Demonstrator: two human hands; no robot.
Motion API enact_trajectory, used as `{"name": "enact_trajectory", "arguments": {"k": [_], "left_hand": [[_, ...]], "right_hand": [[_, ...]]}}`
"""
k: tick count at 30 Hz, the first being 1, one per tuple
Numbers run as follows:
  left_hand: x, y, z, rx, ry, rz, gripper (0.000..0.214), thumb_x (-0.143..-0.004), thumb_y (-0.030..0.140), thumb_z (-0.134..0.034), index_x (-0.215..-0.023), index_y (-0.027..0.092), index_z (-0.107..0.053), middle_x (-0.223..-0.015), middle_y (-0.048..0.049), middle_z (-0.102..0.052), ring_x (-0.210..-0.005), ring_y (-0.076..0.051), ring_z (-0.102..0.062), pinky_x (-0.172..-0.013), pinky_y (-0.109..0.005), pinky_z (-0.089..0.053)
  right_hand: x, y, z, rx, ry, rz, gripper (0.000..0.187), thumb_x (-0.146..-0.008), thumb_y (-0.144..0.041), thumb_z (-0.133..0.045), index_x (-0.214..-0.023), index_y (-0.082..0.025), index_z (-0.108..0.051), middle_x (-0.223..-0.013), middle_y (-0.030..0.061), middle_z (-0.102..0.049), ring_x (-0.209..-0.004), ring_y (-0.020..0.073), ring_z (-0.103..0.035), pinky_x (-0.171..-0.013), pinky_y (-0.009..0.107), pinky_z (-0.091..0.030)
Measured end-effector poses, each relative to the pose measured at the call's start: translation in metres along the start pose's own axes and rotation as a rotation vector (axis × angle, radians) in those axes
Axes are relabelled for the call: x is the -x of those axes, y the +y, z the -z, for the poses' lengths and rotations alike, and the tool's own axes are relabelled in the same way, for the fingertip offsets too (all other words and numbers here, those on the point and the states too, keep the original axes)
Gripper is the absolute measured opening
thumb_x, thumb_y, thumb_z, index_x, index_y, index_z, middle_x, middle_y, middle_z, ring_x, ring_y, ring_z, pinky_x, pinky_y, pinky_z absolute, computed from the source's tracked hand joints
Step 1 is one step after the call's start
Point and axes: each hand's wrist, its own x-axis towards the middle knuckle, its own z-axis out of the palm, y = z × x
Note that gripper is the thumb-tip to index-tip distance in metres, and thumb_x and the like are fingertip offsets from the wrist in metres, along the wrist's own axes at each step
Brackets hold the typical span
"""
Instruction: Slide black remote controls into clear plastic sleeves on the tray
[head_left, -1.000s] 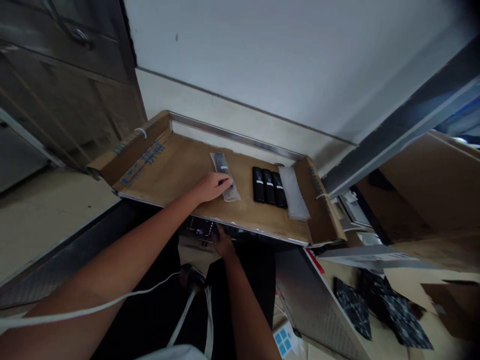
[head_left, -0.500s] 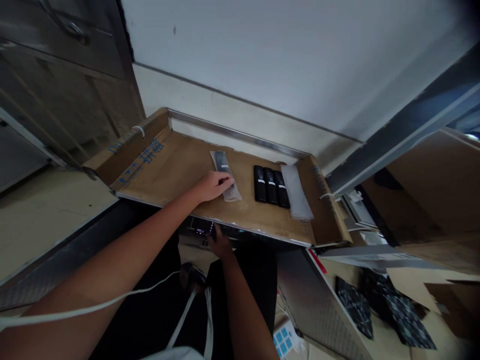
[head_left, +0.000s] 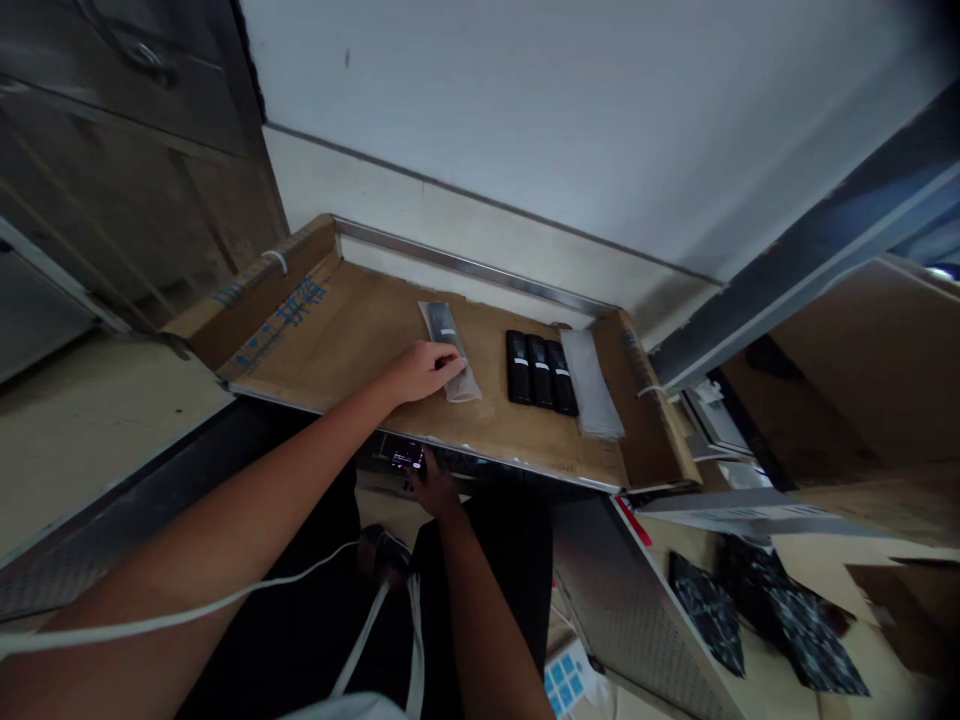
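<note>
A black remote control in a clear plastic sleeve (head_left: 444, 322) lies on the cardboard-lined shelf. My left hand (head_left: 426, 372) rests over its lower half, fingers curled and pressed on the sleeve; the fingertips are partly hidden. Below the shelf's front edge, in shadow, my right hand (head_left: 436, 488) grips a phone (head_left: 407, 456) with a lit screen. To the right of the sleeved piece, three bare black remote controls (head_left: 541, 370) lie side by side, each with a white label. Beside them is a stack of flat translucent sleeves (head_left: 592, 385).
Cardboard (head_left: 352, 330) lines the shelf, with raised flaps at left and right. A white wall (head_left: 487, 120) stands behind it. A white cable (head_left: 187, 610) crosses over my left forearm. Dark patterned bags (head_left: 780, 610) lie on the floor at right, near a large cardboard box (head_left: 885, 370).
My right hand and the phone have shifted slightly, and the screen shows more plainly. My left hand stays on the sleeved remote control. The view has moved a little.
</note>
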Motion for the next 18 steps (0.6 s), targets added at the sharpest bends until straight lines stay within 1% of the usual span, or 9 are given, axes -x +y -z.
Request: {"name": "enact_trajectory", "arguments": {"k": [3,7,10,13,18], "left_hand": [[0.000,-0.001,0.000,-0.004,-0.003,0.008,0.031,-0.095,0.039,-0.053,-0.084,0.016,-0.070,-0.072,-0.0003,-0.064,-0.066,-0.012,-0.053,-0.063,-0.026,-0.036],[0.001,-0.003,-0.001,-0.001,-0.002,0.003,0.030,-0.095,0.039,-0.054,-0.083,0.016,-0.069,-0.073,-0.0001,-0.065,-0.066,-0.012,-0.054,-0.063,-0.026,-0.036],[0.000,-0.004,-0.002,-0.010,0.006,-0.007,0.030,-0.095,0.038,-0.054,-0.081,0.016,-0.069,-0.072,0.0000,-0.064,-0.066,-0.012,-0.053,-0.063,-0.026,-0.036],[0.001,-0.003,-0.001,-0.007,0.006,-0.011,0.029,-0.095,0.037,-0.054,-0.081,0.016,-0.069,-0.071,0.0000,-0.063,-0.065,-0.012,-0.052,-0.063,-0.026,-0.036],[0.001,-0.001,-0.001,-0.008,0.004,0.000,0.027,-0.094,0.036,-0.055,-0.083,0.016,-0.070,-0.073,-0.0007,-0.066,-0.065,-0.012,-0.054,-0.062,-0.026,-0.036]], "right_hand": [[-0.002,0.004,-0.005,-0.026,0.022,-0.012,0.066,-0.095,-0.046,-0.060,-0.153,-0.023,-0.043,-0.139,0.0126,-0.062,-0.129,0.0271,-0.059,-0.111,0.042,-0.046],[-0.004,0.011,-0.010,-0.064,0.061,0.033,0.062,-0.094,-0.038,-0.060,-0.151,-0.019,-0.045,-0.139,0.0129,-0.062,-0.130,0.0261,-0.059,-0.111,0.039,-0.045],[-0.007,0.014,-0.011,-0.088,0.055,-0.053,0.062,-0.093,-0.034,-0.058,-0.151,-0.017,-0.043,-0.128,0.0132,-0.069,-0.118,0.0263,-0.066,-0.104,0.039,-0.050],[-0.011,0.012,-0.011,-0.101,0.050,-0.139,0.060,-0.092,-0.035,-0.059,-0.148,-0.017,-0.045,-0.114,0.0118,-0.074,-0.106,0.0260,-0.072,-0.095,0.036,-0.054],[-0.017,0.006,-0.012,-0.034,0.086,-0.194,0.059,-0.089,-0.037,-0.065,-0.142,-0.014,-0.051,-0.114,0.0154,-0.074,-0.107,0.0285,-0.071,-0.094,0.034,-0.053]]}}
